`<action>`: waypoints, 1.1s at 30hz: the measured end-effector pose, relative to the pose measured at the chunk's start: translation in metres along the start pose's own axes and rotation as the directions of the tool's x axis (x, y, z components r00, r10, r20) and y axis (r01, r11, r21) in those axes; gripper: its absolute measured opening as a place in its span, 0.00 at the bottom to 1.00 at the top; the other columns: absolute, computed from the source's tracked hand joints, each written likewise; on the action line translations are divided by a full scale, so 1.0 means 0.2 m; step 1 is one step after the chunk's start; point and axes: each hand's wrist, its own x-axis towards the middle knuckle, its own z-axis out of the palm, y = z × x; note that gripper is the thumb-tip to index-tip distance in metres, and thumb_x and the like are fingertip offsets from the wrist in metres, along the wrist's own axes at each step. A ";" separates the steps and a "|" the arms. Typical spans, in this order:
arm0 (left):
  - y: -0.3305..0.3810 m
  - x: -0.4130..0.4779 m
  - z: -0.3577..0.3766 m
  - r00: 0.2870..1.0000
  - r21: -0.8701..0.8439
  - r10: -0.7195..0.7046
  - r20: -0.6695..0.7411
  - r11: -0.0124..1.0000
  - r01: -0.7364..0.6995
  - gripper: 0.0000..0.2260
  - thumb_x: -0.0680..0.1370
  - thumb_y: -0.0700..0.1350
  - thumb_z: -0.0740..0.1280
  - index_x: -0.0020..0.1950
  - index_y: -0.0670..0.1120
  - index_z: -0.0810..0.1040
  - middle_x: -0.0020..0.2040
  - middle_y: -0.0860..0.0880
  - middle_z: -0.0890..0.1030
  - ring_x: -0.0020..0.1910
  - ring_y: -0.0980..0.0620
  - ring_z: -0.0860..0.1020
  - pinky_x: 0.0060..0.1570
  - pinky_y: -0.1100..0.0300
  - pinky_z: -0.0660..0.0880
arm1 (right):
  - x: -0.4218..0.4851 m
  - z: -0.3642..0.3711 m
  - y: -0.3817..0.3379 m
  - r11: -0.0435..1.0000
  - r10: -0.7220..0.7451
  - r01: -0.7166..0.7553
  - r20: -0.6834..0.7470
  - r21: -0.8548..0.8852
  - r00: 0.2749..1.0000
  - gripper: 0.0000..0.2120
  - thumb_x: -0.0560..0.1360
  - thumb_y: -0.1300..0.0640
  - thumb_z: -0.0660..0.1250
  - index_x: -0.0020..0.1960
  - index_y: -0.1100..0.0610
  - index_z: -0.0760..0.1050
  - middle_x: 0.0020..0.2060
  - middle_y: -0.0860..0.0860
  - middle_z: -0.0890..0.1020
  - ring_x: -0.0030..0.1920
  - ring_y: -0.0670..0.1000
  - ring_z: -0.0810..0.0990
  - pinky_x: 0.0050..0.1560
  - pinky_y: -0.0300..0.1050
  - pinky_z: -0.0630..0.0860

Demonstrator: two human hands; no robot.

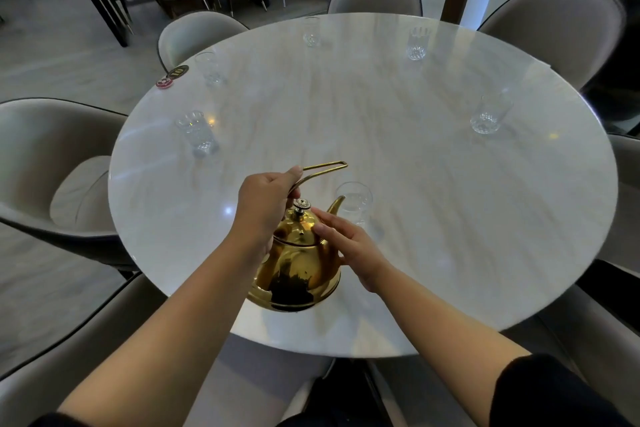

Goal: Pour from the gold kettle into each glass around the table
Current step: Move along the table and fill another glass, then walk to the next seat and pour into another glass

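**Q.** Where is the gold kettle (298,267)?
**A.** Under the left hand (266,204), whose fingers are curled round its wire handle (325,168). The body is tilted, and the spout (337,203) points away from the person.

**Q.** And the right hand (349,246)?
**A.** Its fingers are straight and rest on the lid (298,229), just beside the knob (302,204). It grasps nothing.

**Q.** The glasses?
**A.** The nearest glass (353,199) stands just beyond the right fingertips, at the spout's tip. Five other glasses (490,114) are spaced round the table (450,218), well beyond both hands.
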 end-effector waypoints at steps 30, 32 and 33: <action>-0.27 -0.85 -0.04 0.997 -0.451 0.080 -0.008 0.889 -0.075 0.26 0.78 0.45 0.64 0.19 0.50 0.67 0.20 0.55 0.64 0.20 0.58 0.60 0.23 0.67 0.61 | -0.77 0.00 0.16 0.909 -0.322 0.274 -0.112 -0.315 0.940 0.22 0.72 0.50 0.72 0.65 0.49 0.74 0.62 0.46 0.77 0.59 0.42 0.75 0.52 0.21 0.68; -0.28 -0.92 -0.06 0.995 -0.448 0.099 0.029 0.891 -0.076 0.27 0.78 0.45 0.64 0.18 0.50 0.67 0.20 0.55 0.64 0.20 0.58 0.59 0.24 0.66 0.60 | -0.86 0.04 0.19 0.906 -0.340 0.279 -0.153 -0.320 0.928 0.24 0.70 0.46 0.71 0.65 0.48 0.75 0.62 0.46 0.77 0.61 0.42 0.75 0.54 0.22 0.68; -0.29 -0.96 -0.07 0.993 -0.444 0.105 0.049 0.893 -0.073 0.27 0.78 0.45 0.64 0.17 0.50 0.67 0.20 0.55 0.64 0.20 0.58 0.59 0.25 0.65 0.60 | -0.90 0.06 0.21 0.906 -0.343 0.278 -0.170 -0.319 0.924 0.24 0.69 0.46 0.70 0.65 0.48 0.74 0.62 0.46 0.77 0.61 0.41 0.75 0.54 0.23 0.69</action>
